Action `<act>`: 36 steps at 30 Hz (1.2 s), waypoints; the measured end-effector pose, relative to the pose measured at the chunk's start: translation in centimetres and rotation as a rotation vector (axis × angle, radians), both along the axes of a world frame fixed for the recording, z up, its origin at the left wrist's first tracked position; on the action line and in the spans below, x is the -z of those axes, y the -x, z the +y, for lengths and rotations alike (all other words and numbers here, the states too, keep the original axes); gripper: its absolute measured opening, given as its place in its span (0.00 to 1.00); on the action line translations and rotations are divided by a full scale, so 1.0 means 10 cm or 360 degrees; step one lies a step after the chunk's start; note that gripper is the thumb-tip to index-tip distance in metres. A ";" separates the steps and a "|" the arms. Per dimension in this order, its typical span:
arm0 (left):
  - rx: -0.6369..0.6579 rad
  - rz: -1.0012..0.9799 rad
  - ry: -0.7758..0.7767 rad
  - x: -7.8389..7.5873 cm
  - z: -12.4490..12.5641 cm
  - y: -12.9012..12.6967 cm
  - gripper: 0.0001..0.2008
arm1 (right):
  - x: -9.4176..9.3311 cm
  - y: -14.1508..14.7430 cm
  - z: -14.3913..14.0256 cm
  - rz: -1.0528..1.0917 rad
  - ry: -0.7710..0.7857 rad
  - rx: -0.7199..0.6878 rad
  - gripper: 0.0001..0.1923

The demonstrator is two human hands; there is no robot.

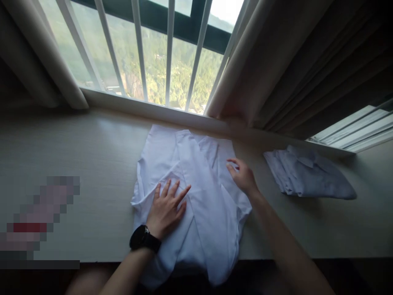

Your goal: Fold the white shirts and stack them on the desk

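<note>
A white shirt (205,196) lies in front of me, its sleeves folded in across the body and its lower end hanging over the near edge. My left hand (167,211) rests flat on the shirt's left half, fingers spread, with a black watch on the wrist. Over the right side of the shirt is my right hand (242,176), its fingers loosely bent and thumb apart, with nothing visible between them. Whether its fingertips touch the cloth I cannot tell.
Several folded white garments (310,174) lie in a stack on the right of the pale tabletop (101,188). Behind stands a barred window (153,61) between a left curtain (52,53) and a right curtain (276,61). A pixelated patch (46,209) covers something at left.
</note>
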State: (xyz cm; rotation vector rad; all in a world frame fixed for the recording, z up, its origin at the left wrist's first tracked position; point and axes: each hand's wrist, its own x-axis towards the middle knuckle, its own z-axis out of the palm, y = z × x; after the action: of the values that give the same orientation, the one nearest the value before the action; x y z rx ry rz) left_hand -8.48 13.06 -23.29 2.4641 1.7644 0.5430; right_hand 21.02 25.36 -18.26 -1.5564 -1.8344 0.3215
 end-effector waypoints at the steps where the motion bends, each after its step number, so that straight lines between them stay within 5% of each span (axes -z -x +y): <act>1: 0.0019 0.0026 -0.0004 -0.01 -0.01 0.00 0.28 | 0.10 -0.20 -0.40 0.0046 -0.0042 0.0176 0.17; 4: 0.0088 0.0082 -0.0001 -0.01 -0.03 -0.02 0.25 | 0.47 -0.56 -1.32 0.0178 0.0047 0.0418 0.23; 7: 0.0121 0.0116 0.0025 0.01 -0.03 -0.06 0.24 | 0.74 -0.64 -1.65 0.0154 0.0098 0.0380 0.24; 20: 0.0059 0.0255 0.0133 -0.02 -0.07 -0.15 0.26 | 0.89 -0.62 -1.55 -0.0054 -0.0138 0.0611 0.08; 27: 0.0041 0.0229 0.0077 -0.06 -0.07 -0.17 0.24 | 0.87 -0.63 -1.54 0.0044 -0.0124 0.0679 0.10; 32: -0.0335 -0.0222 -0.0026 -0.27 -0.32 -0.49 0.23 | 0.80 -0.59 -1.56 0.0030 -0.0109 0.0766 0.14; 36: -0.0600 -0.0755 0.0386 -0.30 -0.60 -0.81 0.33 | 0.76 -0.58 -1.59 -0.0027 0.0041 0.0642 0.14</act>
State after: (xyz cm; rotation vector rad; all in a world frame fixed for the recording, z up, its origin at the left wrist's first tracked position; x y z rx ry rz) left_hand -0.40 7.03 -20.25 1.6735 1.9421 0.8019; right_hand 26.77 9.46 -25.82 -1.9025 -1.4861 0.1435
